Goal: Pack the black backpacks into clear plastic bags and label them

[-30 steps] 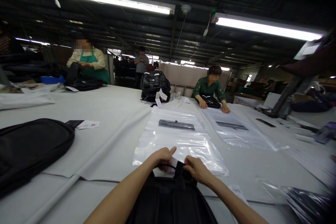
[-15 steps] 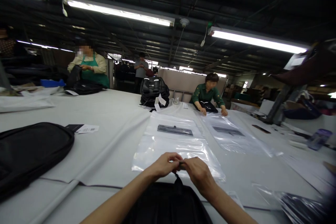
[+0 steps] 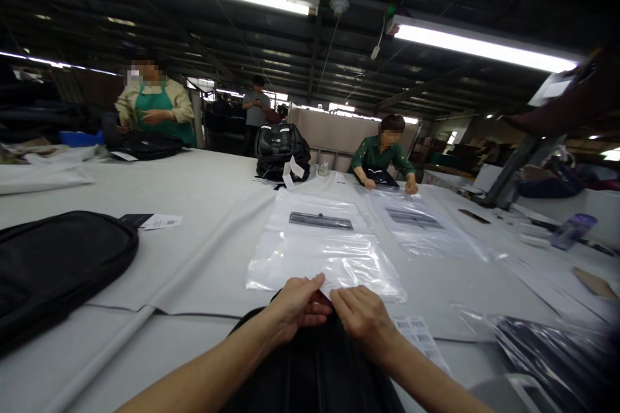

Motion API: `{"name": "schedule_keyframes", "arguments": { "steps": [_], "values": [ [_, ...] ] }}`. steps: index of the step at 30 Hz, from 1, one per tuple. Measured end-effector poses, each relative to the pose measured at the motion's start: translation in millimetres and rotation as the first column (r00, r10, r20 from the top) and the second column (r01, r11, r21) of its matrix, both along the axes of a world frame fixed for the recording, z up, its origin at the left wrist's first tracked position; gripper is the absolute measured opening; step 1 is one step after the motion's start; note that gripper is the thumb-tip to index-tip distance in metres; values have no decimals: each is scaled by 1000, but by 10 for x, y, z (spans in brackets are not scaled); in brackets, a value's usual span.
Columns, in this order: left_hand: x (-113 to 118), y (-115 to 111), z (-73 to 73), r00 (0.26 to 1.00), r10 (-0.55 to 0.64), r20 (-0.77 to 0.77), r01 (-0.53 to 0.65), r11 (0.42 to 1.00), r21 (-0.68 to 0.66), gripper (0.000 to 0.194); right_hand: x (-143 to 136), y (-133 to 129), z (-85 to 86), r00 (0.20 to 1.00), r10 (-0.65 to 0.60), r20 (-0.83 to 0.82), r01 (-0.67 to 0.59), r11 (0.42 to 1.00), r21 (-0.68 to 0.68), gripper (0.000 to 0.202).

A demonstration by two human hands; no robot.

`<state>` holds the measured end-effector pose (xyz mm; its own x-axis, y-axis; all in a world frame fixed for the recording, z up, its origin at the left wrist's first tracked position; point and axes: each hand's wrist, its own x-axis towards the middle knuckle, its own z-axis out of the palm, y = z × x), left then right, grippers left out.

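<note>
A black bag point(image 3: 310, 368) lies right in front of me, partly covered by my forearms. At its top edge my left hand point(image 3: 301, 310) is closed, thumb up and fingers curled. Close against it, my right hand point(image 3: 363, 319) has its fingers bent down and pressed together over the same spot. Whatever sits between the fingertips is mostly hidden. Just beyond both hands is a stack of clear plastic bags point(image 3: 314, 251) with a dark printed panel.
Another black bag point(image 3: 62, 264) with tags point(image 3: 162, 221) lies at left. A black backpack point(image 3: 281, 151) stands farther back. Two co-workers handle dark items across the table point(image 3: 208, 206). A plastic-wrapped dark item point(image 3: 547, 361), a label sheet point(image 3: 421, 339) and a purple-lidded container point(image 3: 574, 231) are at right.
Both hands have come down onto the bag's top edge; earlier they pinched a small dark piece above it. The bag shows higher in view. The left co-worker's hands have moved apart.
</note>
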<state>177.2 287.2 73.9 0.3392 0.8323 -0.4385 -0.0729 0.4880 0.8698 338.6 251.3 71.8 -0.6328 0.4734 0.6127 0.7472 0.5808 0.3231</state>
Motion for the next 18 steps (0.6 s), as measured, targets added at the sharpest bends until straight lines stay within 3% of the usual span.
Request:
{"name": "schedule_keyframes", "arguments": {
  "steps": [2,3,5,7,9,11,14,16,18],
  "values": [
    [-14,-35,15,1000,16,-18,-17,999,-45,18,-44,-107,-11,996,8,-83,-15,997,-80,21],
    [-43,-26,15,999,23,-47,-25,999,-39,14,-27,-171,-31,982,-52,-182,25,989,-147,17],
    [-142,21,2,994,23,-107,-26,999,-30,11,63,-314,-128,855,-316,-411,150,909,-388,27],
    [-266,59,-28,985,-10,-173,7,1000,-20,11,166,-455,-293,603,-624,-498,151,702,-696,41],
    [-377,51,-60,967,-94,-237,90,996,-25,10,207,-565,-479,392,-788,-474,-71,488,-870,48],
    [-462,-3,-71,936,-192,-295,193,981,-28,8,164,-628,-623,266,-838,-477,-392,358,-847,57],
    [-564,-106,-24,878,-312,-362,320,947,-40,12,23,-663,-705,183,-816,-549,-775,223,-591,59],
    [-629,-158,33,836,-381,-394,390,919,-61,18,-44,-679,-711,128,-802,-584,-876,185,-445,50],
    [-675,-202,81,785,-441,-435,452,888,-85,25,-68,-702,-721,39,-823,-567,-904,213,-371,46]
  ]
}}
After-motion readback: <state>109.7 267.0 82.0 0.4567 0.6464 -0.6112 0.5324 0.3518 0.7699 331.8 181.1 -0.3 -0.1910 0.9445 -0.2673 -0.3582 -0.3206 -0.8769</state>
